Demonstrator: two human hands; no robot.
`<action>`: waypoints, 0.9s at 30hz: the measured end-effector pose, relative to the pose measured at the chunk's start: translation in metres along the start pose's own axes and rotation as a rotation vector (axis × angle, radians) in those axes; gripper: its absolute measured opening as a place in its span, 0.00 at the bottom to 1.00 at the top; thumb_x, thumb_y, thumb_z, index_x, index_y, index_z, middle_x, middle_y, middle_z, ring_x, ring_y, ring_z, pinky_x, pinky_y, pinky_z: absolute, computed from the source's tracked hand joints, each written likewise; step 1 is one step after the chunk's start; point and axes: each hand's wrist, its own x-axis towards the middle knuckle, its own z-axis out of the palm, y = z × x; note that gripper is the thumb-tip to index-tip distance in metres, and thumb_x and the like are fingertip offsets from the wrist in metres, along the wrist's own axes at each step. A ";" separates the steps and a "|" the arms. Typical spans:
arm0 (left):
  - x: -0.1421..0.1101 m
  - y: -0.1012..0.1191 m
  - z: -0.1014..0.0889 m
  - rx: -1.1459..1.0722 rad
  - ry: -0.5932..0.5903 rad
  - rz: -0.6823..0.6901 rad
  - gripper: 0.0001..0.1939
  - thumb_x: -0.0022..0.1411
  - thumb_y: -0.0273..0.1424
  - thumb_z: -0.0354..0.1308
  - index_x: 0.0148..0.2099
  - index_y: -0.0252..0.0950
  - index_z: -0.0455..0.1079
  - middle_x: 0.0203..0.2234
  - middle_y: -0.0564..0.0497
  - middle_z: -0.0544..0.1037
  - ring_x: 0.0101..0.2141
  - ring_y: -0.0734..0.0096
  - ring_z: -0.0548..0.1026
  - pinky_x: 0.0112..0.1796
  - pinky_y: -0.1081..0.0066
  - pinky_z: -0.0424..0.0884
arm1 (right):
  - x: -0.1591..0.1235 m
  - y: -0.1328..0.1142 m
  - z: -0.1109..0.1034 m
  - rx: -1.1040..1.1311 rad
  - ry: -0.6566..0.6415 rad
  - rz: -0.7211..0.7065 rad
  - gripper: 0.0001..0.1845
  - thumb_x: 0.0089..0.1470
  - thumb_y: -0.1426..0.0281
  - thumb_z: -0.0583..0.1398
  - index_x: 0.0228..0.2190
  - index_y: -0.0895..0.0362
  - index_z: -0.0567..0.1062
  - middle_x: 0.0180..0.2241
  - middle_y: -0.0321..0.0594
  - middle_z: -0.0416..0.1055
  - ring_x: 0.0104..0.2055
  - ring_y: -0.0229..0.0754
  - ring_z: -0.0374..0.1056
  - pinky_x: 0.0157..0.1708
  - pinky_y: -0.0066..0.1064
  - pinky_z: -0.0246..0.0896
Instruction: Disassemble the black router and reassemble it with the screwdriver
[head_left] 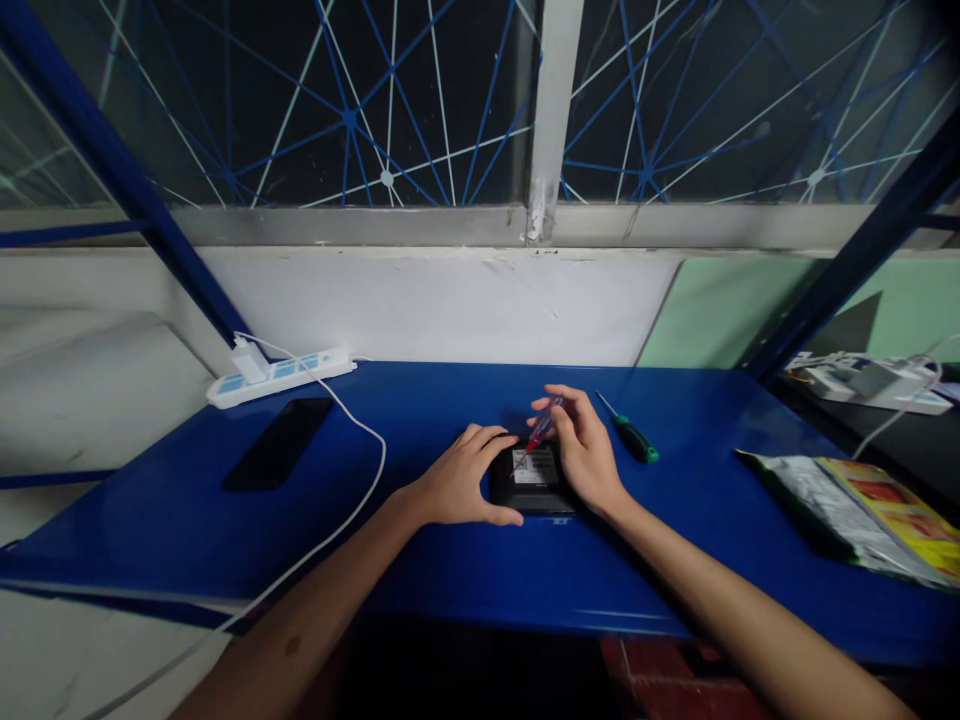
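Near the centre of the frame, a flat black device (pixel 544 495) with a white printed label (pixel 536 466) on its upper face lies on a blue table (pixel 420 580). The left hand (pixel 469 480) lies along the device's left side, thumb spread away from the fingers, the fingers at its upper left edge and the thumb near its lower left. The right hand (pixel 585 450), on the device's right, pinches the clear purplish handle of a small screwdriver (pixel 544 424) between thumb and fingers. The screwdriver slants, its red collar over the label and its thin shaft pointing down and left to the device's upper face; whether the tip touches is too small to tell.

Right of the right hand lies a green-and-black-handled screwdriver (pixel 636 438), shaft toward the upper left. At centre left are a black smartphone (pixel 277 445) and, just above it, a white power strip (pixel 283 374) with a plugged-in charger (pixel 250 360). A white cable (pixel 384 450) curves down to the lower left corner. A silver, yellow and red packet (pixel 870 510) lies at the right.
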 end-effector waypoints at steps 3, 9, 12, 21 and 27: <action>-0.001 -0.001 0.000 0.005 -0.004 -0.002 0.55 0.46 0.60 0.69 0.68 0.36 0.60 0.64 0.36 0.63 0.62 0.40 0.61 0.61 0.43 0.61 | -0.001 -0.001 0.001 -0.017 0.001 0.008 0.18 0.65 0.56 0.56 0.51 0.50 0.68 0.43 0.39 0.75 0.37 0.41 0.76 0.38 0.35 0.73; -0.001 -0.001 0.000 0.005 -0.002 0.010 0.56 0.46 0.61 0.68 0.68 0.35 0.59 0.63 0.35 0.64 0.61 0.40 0.61 0.61 0.44 0.61 | -0.001 -0.005 0.001 -0.095 0.015 0.018 0.19 0.63 0.56 0.58 0.51 0.50 0.71 0.39 0.39 0.73 0.34 0.39 0.72 0.35 0.33 0.71; 0.000 -0.001 0.000 0.015 -0.002 0.012 0.55 0.46 0.61 0.69 0.68 0.35 0.60 0.63 0.35 0.64 0.61 0.40 0.61 0.61 0.43 0.61 | 0.000 -0.004 0.000 -0.113 0.014 0.000 0.18 0.62 0.56 0.59 0.50 0.50 0.72 0.41 0.40 0.73 0.34 0.38 0.71 0.34 0.32 0.71; -0.001 -0.002 0.000 0.012 0.013 0.015 0.55 0.45 0.60 0.70 0.67 0.36 0.60 0.62 0.37 0.65 0.60 0.41 0.63 0.61 0.45 0.63 | 0.003 0.002 -0.001 -0.113 0.025 -0.021 0.17 0.60 0.59 0.62 0.49 0.50 0.74 0.43 0.41 0.74 0.33 0.38 0.71 0.33 0.32 0.70; -0.001 -0.004 0.002 0.000 0.027 0.029 0.54 0.45 0.61 0.69 0.67 0.38 0.60 0.62 0.38 0.65 0.60 0.40 0.63 0.60 0.44 0.63 | 0.001 0.000 0.001 -0.026 0.027 0.004 0.18 0.63 0.59 0.59 0.52 0.50 0.68 0.41 0.39 0.75 0.37 0.41 0.75 0.37 0.35 0.71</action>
